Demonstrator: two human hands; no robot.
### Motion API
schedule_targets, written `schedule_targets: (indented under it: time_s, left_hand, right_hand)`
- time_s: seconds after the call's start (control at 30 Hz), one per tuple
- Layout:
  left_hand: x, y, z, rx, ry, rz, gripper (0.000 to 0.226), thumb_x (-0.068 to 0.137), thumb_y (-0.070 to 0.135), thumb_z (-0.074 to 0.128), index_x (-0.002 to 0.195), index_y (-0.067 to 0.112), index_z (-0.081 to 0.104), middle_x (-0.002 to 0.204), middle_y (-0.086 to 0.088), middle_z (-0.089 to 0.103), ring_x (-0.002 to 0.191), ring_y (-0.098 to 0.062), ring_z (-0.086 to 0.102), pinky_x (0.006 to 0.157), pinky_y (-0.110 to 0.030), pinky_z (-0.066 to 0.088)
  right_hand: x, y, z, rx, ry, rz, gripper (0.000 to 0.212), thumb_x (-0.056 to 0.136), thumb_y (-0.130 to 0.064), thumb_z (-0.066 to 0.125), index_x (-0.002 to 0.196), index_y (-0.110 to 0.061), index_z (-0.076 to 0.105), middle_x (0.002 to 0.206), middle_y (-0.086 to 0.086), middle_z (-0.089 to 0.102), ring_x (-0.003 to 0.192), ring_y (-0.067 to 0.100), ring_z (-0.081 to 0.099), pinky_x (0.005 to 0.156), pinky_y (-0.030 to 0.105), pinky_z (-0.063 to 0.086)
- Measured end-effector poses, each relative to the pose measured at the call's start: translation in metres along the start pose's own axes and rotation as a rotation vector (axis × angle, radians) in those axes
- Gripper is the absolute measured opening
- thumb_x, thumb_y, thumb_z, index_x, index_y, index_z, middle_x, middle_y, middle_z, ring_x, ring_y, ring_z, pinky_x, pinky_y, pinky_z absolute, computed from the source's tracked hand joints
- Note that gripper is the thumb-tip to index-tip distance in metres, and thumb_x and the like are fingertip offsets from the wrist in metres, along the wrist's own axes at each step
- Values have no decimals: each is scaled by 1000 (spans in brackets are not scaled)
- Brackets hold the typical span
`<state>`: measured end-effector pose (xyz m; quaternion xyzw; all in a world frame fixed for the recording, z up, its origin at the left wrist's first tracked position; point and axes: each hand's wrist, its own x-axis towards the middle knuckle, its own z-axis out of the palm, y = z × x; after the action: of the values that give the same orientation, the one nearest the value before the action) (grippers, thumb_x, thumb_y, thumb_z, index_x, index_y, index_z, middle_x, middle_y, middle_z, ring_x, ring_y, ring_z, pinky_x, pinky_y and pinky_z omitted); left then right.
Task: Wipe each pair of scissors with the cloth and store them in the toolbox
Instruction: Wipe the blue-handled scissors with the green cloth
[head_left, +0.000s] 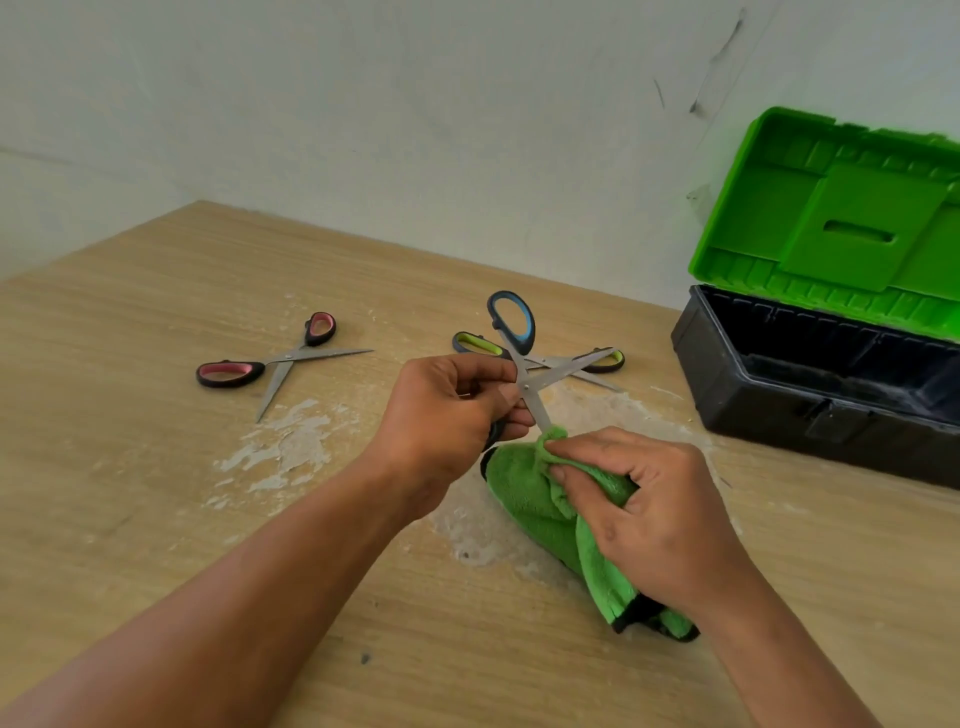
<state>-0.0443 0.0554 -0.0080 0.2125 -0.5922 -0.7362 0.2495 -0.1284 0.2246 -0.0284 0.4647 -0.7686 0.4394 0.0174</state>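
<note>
My left hand (447, 415) grips a pair of blue-handled scissors (514, 325) near the pivot, blades spread, one blue loop sticking up. One blade points down into a green cloth (524, 493) that my right hand (649, 509) pinches around the blade tip. Behind them a green-handled pair (597, 361) lies open on the table. A pink-handled pair (270, 364) lies open to the left. The toolbox (810, 384) stands at the right, black body, green lid (841, 223) raised.
The wooden table (156, 467) has worn pale patches around the middle. A grey wall runs close behind the table and the toolbox. The toolbox interior looks dark, its contents not visible.
</note>
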Motion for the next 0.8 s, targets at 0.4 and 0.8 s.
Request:
schedule_targets:
  time_s: [0.4, 0.8]
  left_hand:
    - [12, 1, -14, -44, -12, -106, 11, 94, -4, 59, 99, 2, 68, 80, -19, 74, 64, -24, 74, 65, -32, 64]
    - [4, -13, 0, 129, -141, -75, 17, 93, 0, 63, 108, 0, 70, 78, -25, 68, 68, -25, 67, 68, -36, 64]
  right_hand:
    - [1, 9, -46, -194, 98, 29, 26, 82, -6, 81, 103, -20, 82, 96, -18, 76, 91, -6, 71, 77, 3, 51]
    - [3, 5, 3, -214, 25, -225, 27, 89, -6, 74, 115, -10, 79, 101, 1, 63, 92, 9, 64, 76, 18, 53]
